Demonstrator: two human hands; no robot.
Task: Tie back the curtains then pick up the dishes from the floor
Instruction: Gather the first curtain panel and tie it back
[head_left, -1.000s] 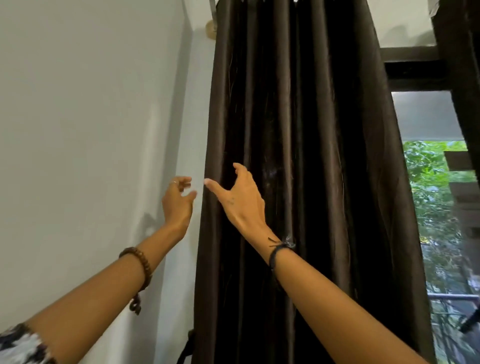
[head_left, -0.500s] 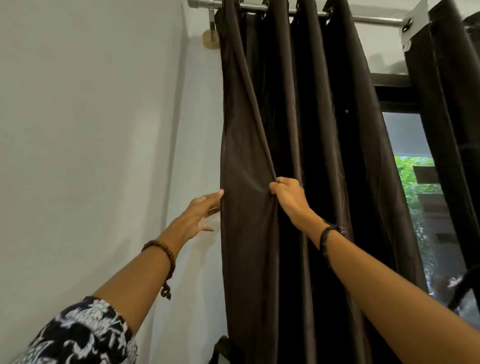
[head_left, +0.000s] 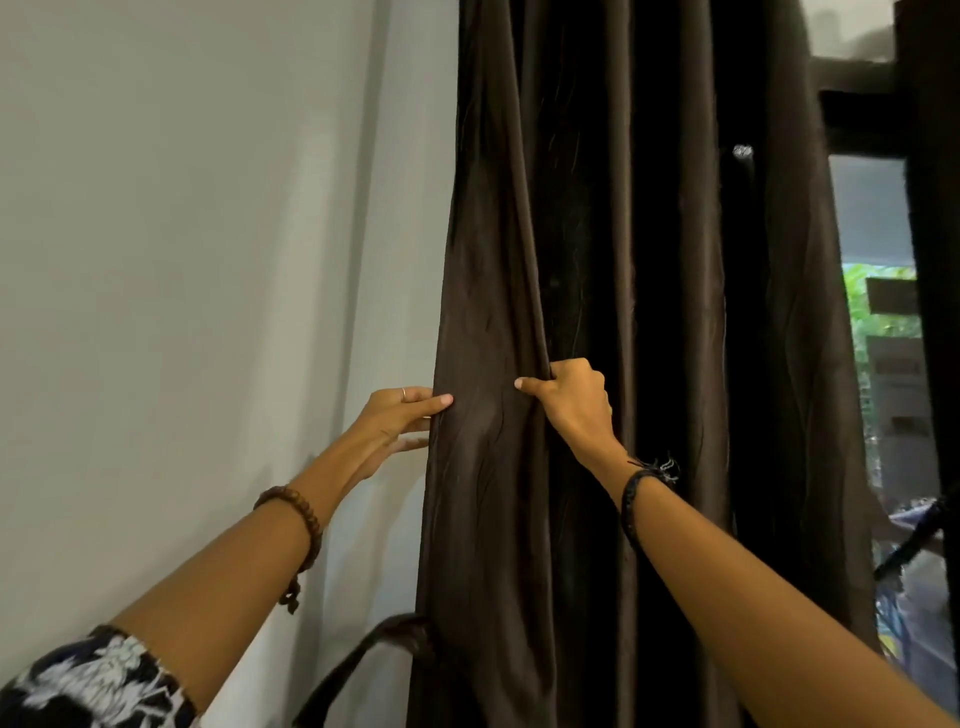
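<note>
Curtain (head_left: 649, 312) hangs beside wall (head_left: 182, 260), untied. Right hand (head_left: 569, 400) pinches a fold; left hand (head_left: 397, 421) clasps the edge, fingers probably behind. Gather folds evenly, then reach the strap (head_left: 363, 660) below

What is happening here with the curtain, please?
A person is gathering the dark brown curtain beside the grey wall. The right hand grips a fold of the fabric, and the left hand pinches the curtain's outer edge, thumb in front and fingers behind. A dark tie-back strap hangs loose lower down, so the curtain is not yet tied. No dishes are in view.
</note>
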